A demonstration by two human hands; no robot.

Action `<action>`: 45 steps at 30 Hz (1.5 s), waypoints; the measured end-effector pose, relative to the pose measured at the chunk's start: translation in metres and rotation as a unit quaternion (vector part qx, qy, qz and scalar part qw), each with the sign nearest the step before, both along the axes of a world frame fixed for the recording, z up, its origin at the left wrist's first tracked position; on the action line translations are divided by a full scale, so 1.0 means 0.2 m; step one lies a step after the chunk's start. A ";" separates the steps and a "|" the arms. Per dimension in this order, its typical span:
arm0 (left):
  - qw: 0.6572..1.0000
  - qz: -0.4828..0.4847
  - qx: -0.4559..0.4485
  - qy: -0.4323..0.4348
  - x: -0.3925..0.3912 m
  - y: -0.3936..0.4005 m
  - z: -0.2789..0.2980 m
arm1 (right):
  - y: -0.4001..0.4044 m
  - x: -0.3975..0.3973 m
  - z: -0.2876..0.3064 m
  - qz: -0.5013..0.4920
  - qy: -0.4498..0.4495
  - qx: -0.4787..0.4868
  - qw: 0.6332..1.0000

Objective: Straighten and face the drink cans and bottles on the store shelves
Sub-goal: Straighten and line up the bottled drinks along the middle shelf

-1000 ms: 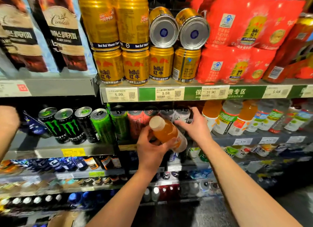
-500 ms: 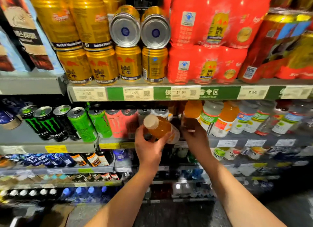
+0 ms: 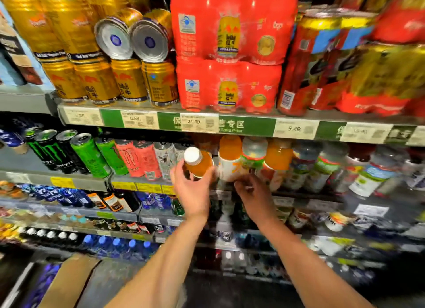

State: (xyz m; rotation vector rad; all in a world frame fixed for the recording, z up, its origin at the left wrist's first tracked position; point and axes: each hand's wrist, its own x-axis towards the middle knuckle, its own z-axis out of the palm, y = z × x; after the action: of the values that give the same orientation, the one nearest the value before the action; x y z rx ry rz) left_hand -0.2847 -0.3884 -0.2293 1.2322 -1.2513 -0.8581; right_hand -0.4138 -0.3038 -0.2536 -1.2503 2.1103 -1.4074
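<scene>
My left hand (image 3: pixel 192 192) is shut on an orange drink bottle (image 3: pixel 199 163) with a white cap, held tilted in front of the middle shelf (image 3: pixel 76 181). To its right, my right hand (image 3: pixel 254 194) reaches in at the base of an upright orange bottle (image 3: pixel 230 158) in the bottle row; whether it grips that bottle I cannot tell. Further orange and clear bottles (image 3: pixel 278 160) stand to the right. Black, green and pink energy cans (image 3: pixel 92 156) line the same shelf to the left.
The shelf above holds gold cans (image 3: pixel 96 82), two of them lying on their sides (image 3: pixel 149 41), and red multipacks (image 3: pixel 230 55). Price tags run along the shelf edge (image 3: pixel 200 122). Lower shelves hold small bottles and cans. A cardboard box (image 3: pixel 66 282) sits low at left.
The view has shifted right along the shelves. My right hand has dropped from the shelf's interior to the base of the orange bottle. My left hand has kept the bottle, now closer to the row.
</scene>
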 end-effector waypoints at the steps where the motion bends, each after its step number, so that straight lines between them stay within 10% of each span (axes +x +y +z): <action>1: 1.000 0.017 -0.008 -0.008 -0.02 0.01 0.01 | 0.01 -0.01 0.00 0.007 -0.006 0.002 1.000; 25: 0.988 -0.023 -0.046 -0.144 -0.12 -0.09 0.07 | 0.06 -0.02 0.05 -0.063 -0.015 -0.030 0.997; 36: 0.940 -0.308 -0.103 -0.105 -0.30 0.00 0.12 | 0.11 -0.10 0.18 -0.232 -0.035 -0.142 0.962; 45: 0.945 -0.263 -0.025 -0.194 -0.42 0.00 0.16 | 0.09 -0.24 0.25 -0.179 0.068 -0.052 0.980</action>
State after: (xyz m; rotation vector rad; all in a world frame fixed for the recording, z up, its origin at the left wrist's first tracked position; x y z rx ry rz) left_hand -0.3686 -0.3878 -0.1969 1.0688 -1.9660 -0.9778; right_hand -0.4624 -0.2862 -0.2040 -1.0650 2.4814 -1.6357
